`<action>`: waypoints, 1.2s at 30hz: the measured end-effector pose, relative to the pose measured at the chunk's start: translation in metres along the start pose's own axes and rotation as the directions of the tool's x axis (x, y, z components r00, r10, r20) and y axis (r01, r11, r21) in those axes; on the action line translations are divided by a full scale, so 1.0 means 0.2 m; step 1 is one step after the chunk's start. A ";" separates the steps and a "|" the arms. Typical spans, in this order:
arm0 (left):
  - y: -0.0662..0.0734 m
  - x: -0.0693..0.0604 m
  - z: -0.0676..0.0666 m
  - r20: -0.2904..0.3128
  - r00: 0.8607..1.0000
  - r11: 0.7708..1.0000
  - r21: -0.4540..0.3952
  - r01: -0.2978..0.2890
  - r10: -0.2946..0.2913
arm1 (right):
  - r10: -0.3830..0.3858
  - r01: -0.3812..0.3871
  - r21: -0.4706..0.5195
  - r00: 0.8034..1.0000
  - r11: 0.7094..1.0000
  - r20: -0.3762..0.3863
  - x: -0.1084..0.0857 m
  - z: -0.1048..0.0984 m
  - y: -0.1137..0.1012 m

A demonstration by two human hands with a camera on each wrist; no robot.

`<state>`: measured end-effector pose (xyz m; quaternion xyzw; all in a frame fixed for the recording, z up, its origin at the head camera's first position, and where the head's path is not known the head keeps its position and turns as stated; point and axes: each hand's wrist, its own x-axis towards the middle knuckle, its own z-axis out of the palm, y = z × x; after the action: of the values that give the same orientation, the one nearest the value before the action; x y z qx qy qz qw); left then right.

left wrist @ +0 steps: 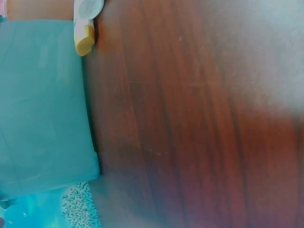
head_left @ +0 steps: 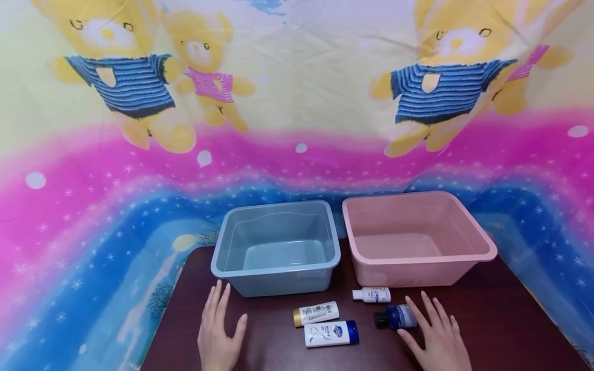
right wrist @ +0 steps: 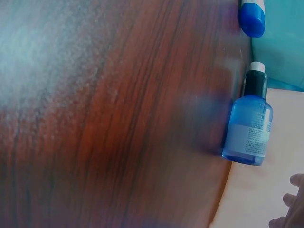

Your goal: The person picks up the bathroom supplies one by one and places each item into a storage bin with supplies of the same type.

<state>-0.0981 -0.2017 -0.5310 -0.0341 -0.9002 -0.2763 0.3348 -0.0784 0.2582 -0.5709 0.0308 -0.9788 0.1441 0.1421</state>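
My left hand (head_left: 219,330) is held with fingers spread, in front of the near left corner of the blue-grey basin, holding nothing. On the right, my right hand (head_left: 438,335) has its fingers extended beside a dark blue bottle with a black cap (head_left: 401,316); whether they touch is unclear. A small white bottle (head_left: 373,294) lies behind the blue one. Left of these lie a white tube with a gold cap (head_left: 317,313) and a white bottle with a blue cap (head_left: 330,333). In the right wrist view, fingertips (right wrist: 290,199) show at the lower right edge, near the blue bottle (right wrist: 249,133).
Two basins stand side by side at the back of the dark wooden table (head_left: 274,345): a blue-grey one (head_left: 280,282) on the left and a pink one (head_left: 403,273) on the right. A bear-printed cloth (head_left: 297,93) hangs behind and along the sides.
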 end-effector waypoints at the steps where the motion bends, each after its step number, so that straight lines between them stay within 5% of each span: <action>1: 0.00 0.01 0.00 -0.002 1.000 1.000 -0.008 0.005 -0.005 | 0.000 0.000 0.002 1.000 1.000 0.006 0.00 0.00 0.00; 20: -0.09 0.18 -0.02 -0.013 0.994 0.989 -0.109 0.102 -0.104 | -0.032 0.032 0.014 0.999 0.999 -0.022 -0.04 0.01 -0.02; 29: -0.12 0.25 -0.02 0.054 0.977 0.964 -0.159 0.212 -0.206 | -0.035 0.036 0.018 0.999 0.999 -0.042 -0.04 0.01 -0.02; 36: -0.16 0.29 -0.01 0.137 0.951 0.922 -0.241 0.304 -0.278 | -0.033 0.034 0.022 0.998 0.999 -0.051 -0.04 0.01 -0.02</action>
<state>-0.1502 -0.2378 -0.5083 0.0428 -0.8670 -0.4360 0.2373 -0.0699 0.2533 -0.5737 0.0451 -0.9726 0.1538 0.1686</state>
